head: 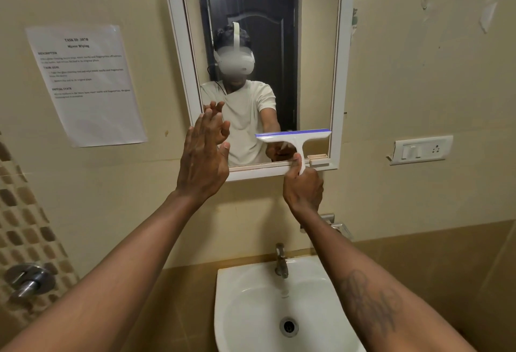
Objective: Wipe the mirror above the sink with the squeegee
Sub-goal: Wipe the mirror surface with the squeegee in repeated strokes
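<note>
At far left we see a metal valve (29, 281) on mottled tile, then a creased paper sheet (83, 83) whose print is too blurred to read. Our left hand (205, 156) is raised flat before the mirror (312, 44), fingers spread wide, holding nothing. Our right hand (303, 186) is fisted round the handle of the white plastic squeegee (293, 138) (blue-edged blade level against the glass, low right). Below sits the glossy white sink (251, 309), its front cut off
</note>
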The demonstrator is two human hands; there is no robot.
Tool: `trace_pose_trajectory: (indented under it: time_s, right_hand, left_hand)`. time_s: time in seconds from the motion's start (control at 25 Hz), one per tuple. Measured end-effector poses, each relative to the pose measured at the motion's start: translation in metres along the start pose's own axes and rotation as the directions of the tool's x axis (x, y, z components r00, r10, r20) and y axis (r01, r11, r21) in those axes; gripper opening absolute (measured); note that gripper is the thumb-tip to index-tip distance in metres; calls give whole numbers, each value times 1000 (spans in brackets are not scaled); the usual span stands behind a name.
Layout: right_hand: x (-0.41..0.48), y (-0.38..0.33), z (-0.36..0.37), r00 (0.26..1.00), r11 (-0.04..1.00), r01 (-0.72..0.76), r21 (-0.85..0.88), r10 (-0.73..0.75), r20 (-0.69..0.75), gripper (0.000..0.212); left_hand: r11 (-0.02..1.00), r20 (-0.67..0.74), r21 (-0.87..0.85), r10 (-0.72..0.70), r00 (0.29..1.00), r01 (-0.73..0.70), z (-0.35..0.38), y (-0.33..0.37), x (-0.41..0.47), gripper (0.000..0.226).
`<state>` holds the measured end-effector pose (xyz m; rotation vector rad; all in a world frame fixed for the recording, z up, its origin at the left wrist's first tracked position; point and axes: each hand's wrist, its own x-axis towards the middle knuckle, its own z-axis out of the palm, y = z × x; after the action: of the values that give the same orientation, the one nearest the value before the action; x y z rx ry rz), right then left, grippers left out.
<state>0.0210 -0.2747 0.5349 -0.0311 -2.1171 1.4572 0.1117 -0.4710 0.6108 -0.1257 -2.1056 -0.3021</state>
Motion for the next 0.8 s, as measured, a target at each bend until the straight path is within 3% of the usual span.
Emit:
trace_pose_trajectory:
  time_s: [0.52,0.6,0.68,0.8]
  right_hand:
    - [-29,23,-15,977,967,-112,-228,149,153,69]
    - [-36,22,-19,987,959,26,-283,20,160,75]
    - [-45,19,-20,957,898,259,-354,-189,219,76]
    - [-45,2,-17,816,703,571,-423,-430,387,73]
  left_hand:
    - [999,7,-44,2,1000,-2,4,21,-14,70]
    - [999,-2,-38,-1,1000,1,-1,21,-17,69]
    - [1000,-10,-25,0,1000,0,-7,18,-16,68]
    - [999,-20,17,-35,999,35,-20,11,-16,67]
